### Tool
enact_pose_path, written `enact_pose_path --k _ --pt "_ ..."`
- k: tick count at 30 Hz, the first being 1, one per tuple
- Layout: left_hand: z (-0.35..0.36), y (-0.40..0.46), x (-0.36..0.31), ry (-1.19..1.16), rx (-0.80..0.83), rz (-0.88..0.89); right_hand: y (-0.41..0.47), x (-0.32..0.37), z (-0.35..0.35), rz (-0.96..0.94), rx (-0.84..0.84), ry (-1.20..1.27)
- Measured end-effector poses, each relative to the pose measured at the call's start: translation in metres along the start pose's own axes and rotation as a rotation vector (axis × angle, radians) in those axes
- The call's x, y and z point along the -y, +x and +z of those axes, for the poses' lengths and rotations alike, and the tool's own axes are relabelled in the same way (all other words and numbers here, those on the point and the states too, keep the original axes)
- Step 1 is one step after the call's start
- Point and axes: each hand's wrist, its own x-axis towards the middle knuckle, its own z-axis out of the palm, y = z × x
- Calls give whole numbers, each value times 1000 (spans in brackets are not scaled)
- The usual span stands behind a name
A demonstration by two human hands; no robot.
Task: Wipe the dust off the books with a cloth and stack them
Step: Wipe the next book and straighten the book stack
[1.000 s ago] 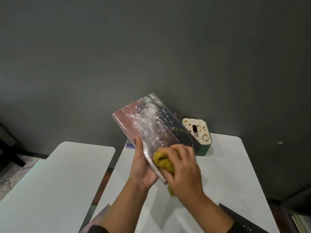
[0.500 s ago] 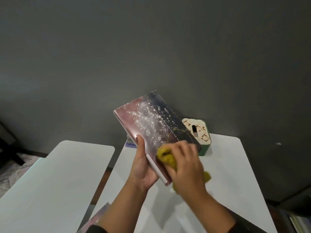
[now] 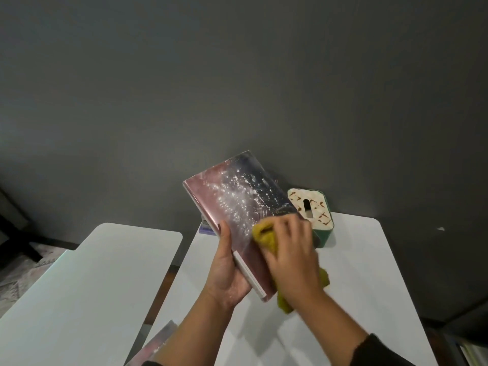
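The book (image 3: 239,204) has a glossy cover that catches the light, speckled with pale dust, and a white paper page edge along its side. The yellow cloth (image 3: 266,237) looks soft and fuzzy, like pile fabric. The white table (image 3: 369,260) is smooth with a slight sheen, and the wall (image 3: 237,75) behind is matt grey

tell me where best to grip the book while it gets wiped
Grip the book by its long spine edge from the left, as the left hand does: it is tilted up, so palm under, thumb on top leaves the cover free for the cloth.
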Motion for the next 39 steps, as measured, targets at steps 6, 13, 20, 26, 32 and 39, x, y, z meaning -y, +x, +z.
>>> enact_pose_path --k 6,13,20,26,32,39 --pt "0 -2 3 3 18 -43 -2 -5 7 -77 -22 -14" --pt "2 -4 7 30 -34 -45 33 -47 4 312 -48 21" --pt "-2 3 9 37 10 -49 -26 13 15 -70 -25 17" --pt "1 -1 9 41 11 -60 20 -31 11 112 -65 -34" --pt "0 -4 12 57 -5 -76 21 -35 7 223 0 -43" --pt "-3 0 12 17 27 -90 -19 2 14 -172 14 16"
